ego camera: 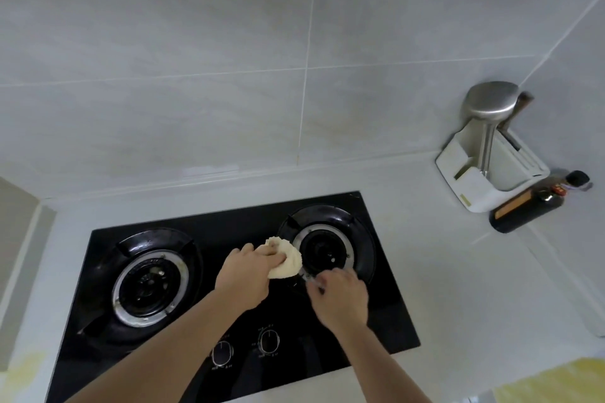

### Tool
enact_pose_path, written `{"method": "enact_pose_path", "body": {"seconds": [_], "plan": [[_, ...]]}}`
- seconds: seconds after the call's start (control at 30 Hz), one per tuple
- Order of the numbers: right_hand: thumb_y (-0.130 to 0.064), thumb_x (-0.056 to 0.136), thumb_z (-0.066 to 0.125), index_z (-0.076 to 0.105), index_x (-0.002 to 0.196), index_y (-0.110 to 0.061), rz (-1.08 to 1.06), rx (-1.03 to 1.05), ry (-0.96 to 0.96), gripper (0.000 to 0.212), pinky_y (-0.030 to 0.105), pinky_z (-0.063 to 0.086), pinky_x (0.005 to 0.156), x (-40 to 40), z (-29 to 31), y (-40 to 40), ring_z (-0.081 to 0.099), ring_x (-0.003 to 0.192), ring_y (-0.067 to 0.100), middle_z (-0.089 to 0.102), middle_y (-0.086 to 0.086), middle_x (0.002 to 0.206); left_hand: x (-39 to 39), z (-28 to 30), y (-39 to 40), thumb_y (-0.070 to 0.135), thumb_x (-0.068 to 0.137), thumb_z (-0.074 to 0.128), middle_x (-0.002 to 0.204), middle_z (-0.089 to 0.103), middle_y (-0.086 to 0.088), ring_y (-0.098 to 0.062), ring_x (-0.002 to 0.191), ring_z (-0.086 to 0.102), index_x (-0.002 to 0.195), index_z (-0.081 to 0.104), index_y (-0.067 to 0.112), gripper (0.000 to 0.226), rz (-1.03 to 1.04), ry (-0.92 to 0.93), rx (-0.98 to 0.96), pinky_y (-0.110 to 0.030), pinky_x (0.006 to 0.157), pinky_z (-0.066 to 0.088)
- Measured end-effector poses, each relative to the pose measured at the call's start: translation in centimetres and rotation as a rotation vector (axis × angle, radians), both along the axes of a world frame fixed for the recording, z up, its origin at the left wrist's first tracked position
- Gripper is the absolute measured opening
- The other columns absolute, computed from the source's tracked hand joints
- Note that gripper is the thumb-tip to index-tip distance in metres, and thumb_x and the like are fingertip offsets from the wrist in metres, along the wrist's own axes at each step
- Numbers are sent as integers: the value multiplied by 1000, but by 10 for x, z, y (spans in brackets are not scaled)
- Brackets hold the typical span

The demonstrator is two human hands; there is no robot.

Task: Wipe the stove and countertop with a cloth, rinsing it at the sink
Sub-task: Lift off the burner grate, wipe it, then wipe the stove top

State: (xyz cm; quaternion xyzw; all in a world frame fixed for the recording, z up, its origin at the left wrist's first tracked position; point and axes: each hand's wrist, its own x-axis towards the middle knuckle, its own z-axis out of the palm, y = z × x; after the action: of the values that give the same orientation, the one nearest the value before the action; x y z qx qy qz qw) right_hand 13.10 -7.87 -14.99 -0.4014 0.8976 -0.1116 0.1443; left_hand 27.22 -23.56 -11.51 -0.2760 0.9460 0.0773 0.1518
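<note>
The cloth [284,258] is bunched into a wad and gripped by the left hand [246,275], whose fingers are curled over it. It is pressed onto the black stove [386,311] at the left rim of the right burner [325,253]. The right hand [340,296] is placed at the burner's near rim, fingers curled on what appears to be a small metal part; what is pinched cannot be told with certainty.

The step in hand is judged to be the wiping around the right burner. For a good result, the cloth should be kept flat against the glass and drawn along the curve of the ring, so that residue is lifted and not pushed under the pan support. Firm, even pressure is advised. The knobs [268,341] should not be turned by the forearms. The left burner [150,281] and the countertop [458,271] are taken to be outstanding. The sink is not in view.
</note>
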Motion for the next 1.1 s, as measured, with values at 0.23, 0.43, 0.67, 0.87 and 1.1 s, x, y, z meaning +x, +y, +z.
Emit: {"method": "enact_pose_path", "body": {"seconds": [0.23,0.43,0.67,0.87,1.1], "plan": [[-52,88,58,66,86,-33,-200,31,-200,21,34,45,83,44,-7,-28,61,92,11,65,-14,83,-30,21,33,-2,89,59,162,16,-18,-34,119,51,149,40,10,64,-230,-210,-319,-44,95,45],[-52,90,57,68,93,-35,-240,28,-247,20,36,40,92,43,-11,-31,59,101,12,58,-16,83,-31,15,4,1,77,77,160,11,-9,-34,115,46,146,40,25,81,-209,-231,-340,-46,93,41],[-46,90,54,60,80,-30,-223,77,-238,20,36,36,82,39,-12,-24,57,92,16,64,-10,80,-35,-1,26,10,96,50,158,26,-19,-31,107,54,148,42,12,53,-461,-216,-405,-43,85,47],[-42,90,51,55,84,-29,-139,81,-253,15,36,29,80,33,-10,-17,45,85,15,57,-11,82,-49,4,-15,15,88,69,151,26,-3,-30,114,46,140,52,29,56,-322,-212,-403,-44,95,42],[-43,96,51,56,90,-30,-97,89,-233,15,37,38,90,27,-11,-16,57,102,17,66,-10,93,-27,-14,28,15,94,56,159,18,-11,-33,111,49,147,39,25,57,-271,-172,-284,-46,91,45]]}}
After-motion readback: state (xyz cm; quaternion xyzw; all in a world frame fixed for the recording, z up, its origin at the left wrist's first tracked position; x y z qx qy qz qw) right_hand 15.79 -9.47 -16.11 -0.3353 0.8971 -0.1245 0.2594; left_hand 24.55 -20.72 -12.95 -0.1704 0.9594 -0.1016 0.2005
